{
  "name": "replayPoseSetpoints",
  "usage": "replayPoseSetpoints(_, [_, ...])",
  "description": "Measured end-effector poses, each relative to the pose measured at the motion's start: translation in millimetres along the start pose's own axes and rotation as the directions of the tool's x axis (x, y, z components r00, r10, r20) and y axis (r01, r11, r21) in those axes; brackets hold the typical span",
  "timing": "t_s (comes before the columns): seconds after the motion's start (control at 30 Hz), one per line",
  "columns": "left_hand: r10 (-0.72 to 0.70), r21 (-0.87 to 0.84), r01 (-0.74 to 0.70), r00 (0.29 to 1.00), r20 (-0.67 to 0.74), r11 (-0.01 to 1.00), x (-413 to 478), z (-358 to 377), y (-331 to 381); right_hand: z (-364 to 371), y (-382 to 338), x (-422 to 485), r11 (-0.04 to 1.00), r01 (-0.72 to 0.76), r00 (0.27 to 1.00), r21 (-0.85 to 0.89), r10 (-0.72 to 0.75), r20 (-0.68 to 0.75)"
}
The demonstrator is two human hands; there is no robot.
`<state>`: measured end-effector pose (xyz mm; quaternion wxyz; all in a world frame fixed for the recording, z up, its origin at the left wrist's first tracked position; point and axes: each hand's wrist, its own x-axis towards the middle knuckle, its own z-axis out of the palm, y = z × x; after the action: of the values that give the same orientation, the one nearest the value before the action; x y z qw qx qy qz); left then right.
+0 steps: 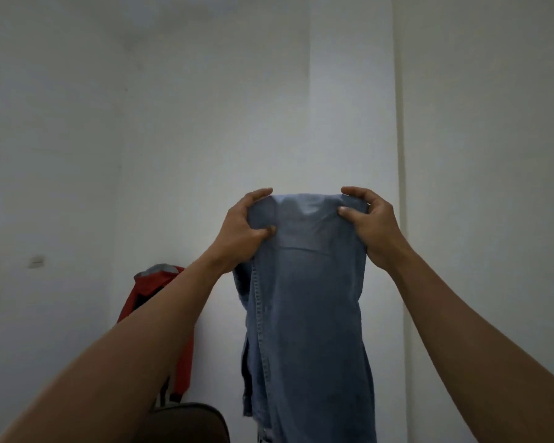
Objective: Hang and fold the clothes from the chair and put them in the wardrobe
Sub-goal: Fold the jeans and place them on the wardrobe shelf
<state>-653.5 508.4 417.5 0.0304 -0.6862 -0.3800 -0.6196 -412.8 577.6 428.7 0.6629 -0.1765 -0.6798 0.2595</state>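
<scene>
Centre of the frame: a pair of blue denim jeans [304, 302] held aloft against a white wall [205, 107]. The left hand [243, 228] and right hand [370, 225] each pinch an upper corner of the doubled cloth, fingers closed on the fabric, which hangs straight to the lower edge. Lower left: a red garment [147, 289] hanging by the wall, above a dark chair back [186, 422]. The denim appears heavy, limp and non-slippery; thick seams and hems probably offer the surest grip for folding.
</scene>
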Motion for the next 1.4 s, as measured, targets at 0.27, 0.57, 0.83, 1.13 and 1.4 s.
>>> replayPoseSetpoints(0.27, [0.155,0.363,-0.128,0.987,-0.047,0.923,23,-15,14,-6,-23,17,0.984,0.164,0.986,-0.068,-0.165,-0.009])
replayPoseSetpoints(0.57, [0.101,-0.111,-0.121,0.980,-0.169,0.986,36,-17,45,-18,-57,33,0.983,0.126,0.986,-0.131,-0.139,-0.095])
replayPoseSetpoints(0.83, [0.122,-0.151,-0.162,0.961,-0.247,0.975,35,-13,63,-10,-59,19,0.985,0.147,0.958,0.089,-0.119,-0.260])
replayPoseSetpoints(1.13, [0.221,-0.002,-0.221,0.975,-0.020,0.975,37,-20,74,-20,-68,29,0.952,0.306,0.930,-0.020,-0.303,-0.208])
replayPoseSetpoints(1.4, [0.250,0.125,-0.246,0.968,-0.017,0.961,64,-1,99,-34,-32,-62,0.997,0.059,0.997,-0.043,-0.061,-0.039])
